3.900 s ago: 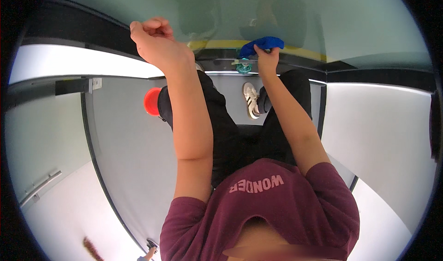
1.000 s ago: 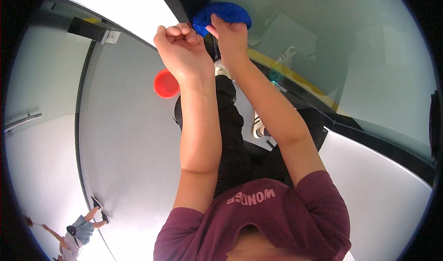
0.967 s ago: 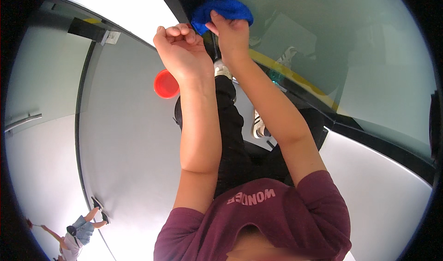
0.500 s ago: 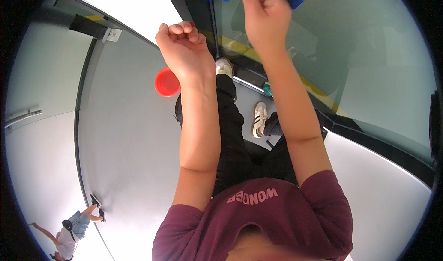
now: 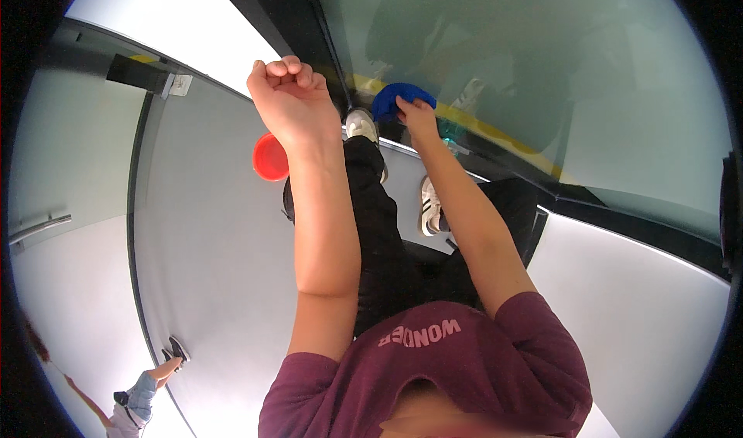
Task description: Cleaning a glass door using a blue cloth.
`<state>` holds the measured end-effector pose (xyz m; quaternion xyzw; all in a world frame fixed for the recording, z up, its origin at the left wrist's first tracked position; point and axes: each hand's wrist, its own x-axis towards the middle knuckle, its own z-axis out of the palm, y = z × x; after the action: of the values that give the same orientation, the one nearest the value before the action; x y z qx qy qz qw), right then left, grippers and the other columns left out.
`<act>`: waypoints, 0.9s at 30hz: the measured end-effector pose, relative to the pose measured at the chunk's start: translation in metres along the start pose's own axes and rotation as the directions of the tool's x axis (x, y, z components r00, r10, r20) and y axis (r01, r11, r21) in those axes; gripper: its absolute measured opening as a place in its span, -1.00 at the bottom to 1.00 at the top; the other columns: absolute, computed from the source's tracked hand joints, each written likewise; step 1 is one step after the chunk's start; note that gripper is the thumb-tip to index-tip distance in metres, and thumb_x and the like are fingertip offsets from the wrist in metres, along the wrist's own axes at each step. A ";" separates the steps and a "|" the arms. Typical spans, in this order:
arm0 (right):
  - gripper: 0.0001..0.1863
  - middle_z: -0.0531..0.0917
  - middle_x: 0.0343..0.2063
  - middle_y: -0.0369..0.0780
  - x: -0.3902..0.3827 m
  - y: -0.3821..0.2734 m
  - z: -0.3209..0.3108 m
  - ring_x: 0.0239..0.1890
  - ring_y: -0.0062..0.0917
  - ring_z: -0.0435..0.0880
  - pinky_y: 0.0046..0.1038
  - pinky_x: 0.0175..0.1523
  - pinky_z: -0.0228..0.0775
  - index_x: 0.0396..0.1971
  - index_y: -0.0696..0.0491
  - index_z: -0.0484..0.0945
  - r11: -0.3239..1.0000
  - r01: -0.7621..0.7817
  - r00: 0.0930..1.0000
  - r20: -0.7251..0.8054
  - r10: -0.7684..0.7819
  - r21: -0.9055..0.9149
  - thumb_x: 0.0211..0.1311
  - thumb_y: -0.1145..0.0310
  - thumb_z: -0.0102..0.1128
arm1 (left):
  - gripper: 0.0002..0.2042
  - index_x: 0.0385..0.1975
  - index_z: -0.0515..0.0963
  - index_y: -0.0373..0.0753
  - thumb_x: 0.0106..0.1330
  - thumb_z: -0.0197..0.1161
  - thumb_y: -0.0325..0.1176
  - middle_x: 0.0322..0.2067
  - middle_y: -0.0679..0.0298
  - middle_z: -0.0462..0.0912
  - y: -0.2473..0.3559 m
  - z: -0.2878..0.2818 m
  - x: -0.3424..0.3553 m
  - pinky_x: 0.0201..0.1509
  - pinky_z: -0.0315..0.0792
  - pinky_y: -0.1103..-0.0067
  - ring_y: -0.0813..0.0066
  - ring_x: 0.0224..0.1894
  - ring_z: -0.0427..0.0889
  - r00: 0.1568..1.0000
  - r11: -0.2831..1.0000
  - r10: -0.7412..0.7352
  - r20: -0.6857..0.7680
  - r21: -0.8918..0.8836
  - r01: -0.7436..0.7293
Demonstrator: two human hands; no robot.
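My right hand (image 5: 418, 119) is closed on a blue cloth (image 5: 401, 97), low against the glass panel (image 5: 495, 43), near its yellow stripe and dark bottom frame. The cloth is bunched under the fingers and spreads to the left. My left hand (image 5: 290, 105) is raised beside the dark upright frame, palm toward me. Its fingers are loosely bent, the thumb stands apart, and the palm holds nothing. Below that hand, a red bucket (image 5: 271, 158) stands on the floor, partly hidden by my forearm.
A greenish see-through object (image 5: 451, 145) sits by the glass's foot, its kind unclear. My shoes (image 5: 430, 206) stand close to the frame. At far left is a glass door with a metal handle (image 5: 40, 229). Another person (image 5: 139, 399) at lower left holds a stick with a brownish head.
My right hand has brought the blue cloth down the glass from the top edge to near the yellow stripe. My left hand stays raised. The other person's arm and body have shifted.
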<state>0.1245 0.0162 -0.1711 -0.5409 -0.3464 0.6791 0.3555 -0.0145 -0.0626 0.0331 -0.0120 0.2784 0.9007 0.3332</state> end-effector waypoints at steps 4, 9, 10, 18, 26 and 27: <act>-0.87 0.59 -0.37 -0.29 -0.029 -0.065 0.009 -0.33 -0.61 0.54 -0.57 -0.15 0.38 -0.38 0.13 0.55 0.990 0.075 0.978 0.184 -0.096 0.120 0.12 0.39 0.19 | -0.75 -0.67 0.24 -0.12 0.27 -0.11 -0.29 -0.62 0.38 0.35 -0.005 0.002 -0.001 -0.47 0.11 0.65 0.60 -0.60 0.20 0.998 0.999 -0.021 0.053 -0.024 0.022; -0.87 0.60 -0.35 -0.26 -0.079 -0.152 0.031 -0.31 -0.57 0.59 -0.50 -0.10 0.46 -0.37 0.13 0.55 0.892 0.320 0.903 0.183 -0.390 0.319 0.12 0.40 0.20 | -0.75 -0.67 0.26 -0.12 0.28 -0.12 -0.30 -0.63 0.38 0.36 -0.007 0.006 -0.003 -0.47 0.13 0.65 0.60 -0.59 0.21 0.995 0.996 -0.068 0.071 -0.047 0.072; -0.87 0.61 -0.34 -0.24 -0.087 -0.169 0.034 -0.30 -0.55 0.60 -0.47 -0.09 0.47 -0.36 0.13 0.54 0.849 0.363 0.862 0.208 -0.463 0.385 0.12 0.40 0.19 | -0.75 -0.67 0.26 -0.12 0.28 -0.12 -0.30 -0.63 0.38 0.36 -0.005 0.005 -0.003 -0.47 0.13 0.65 0.60 -0.59 0.21 0.995 0.997 -0.065 0.072 -0.043 0.069; -0.78 0.61 -0.22 -0.20 -0.133 -0.251 0.010 -0.14 -0.50 0.56 -0.42 -0.03 0.39 -0.19 0.11 0.50 0.499 0.452 0.622 0.140 -0.770 0.739 0.23 0.38 -0.04 | -0.74 -0.67 0.25 -0.15 0.29 -0.15 -0.29 -0.62 0.36 0.37 -0.008 0.004 -0.004 -0.45 0.13 0.64 0.59 -0.58 0.23 0.992 0.994 -0.090 0.084 -0.052 0.095; -0.81 0.57 -0.23 -0.23 -0.073 -0.138 -0.044 -0.17 -0.47 0.54 -0.37 -0.01 0.39 -0.24 0.12 0.51 0.762 0.340 0.870 0.124 -0.478 0.551 0.13 0.61 0.05 | -0.73 -0.67 0.26 -0.15 0.30 -0.16 -0.29 -0.62 0.37 0.36 -0.011 0.002 -0.007 -0.46 0.13 0.65 0.59 -0.58 0.22 0.990 0.994 -0.098 0.103 -0.036 0.102; -0.81 0.57 -0.23 -0.23 -0.064 -0.119 -0.048 -0.17 -0.48 0.54 -0.39 -0.03 0.39 -0.24 0.12 0.51 0.805 0.300 0.900 0.127 -0.416 0.512 0.12 0.61 0.05 | -0.73 -0.67 0.25 -0.15 0.30 -0.16 -0.28 -0.62 0.36 0.36 -0.010 0.002 -0.007 -0.46 0.13 0.65 0.59 -0.59 0.22 0.988 0.995 -0.095 0.117 -0.032 0.100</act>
<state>0.1951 0.0260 -0.0468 -0.2764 -0.3025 0.7221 0.5574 -0.0021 -0.0596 0.0316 0.0205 0.2409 0.8876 0.3921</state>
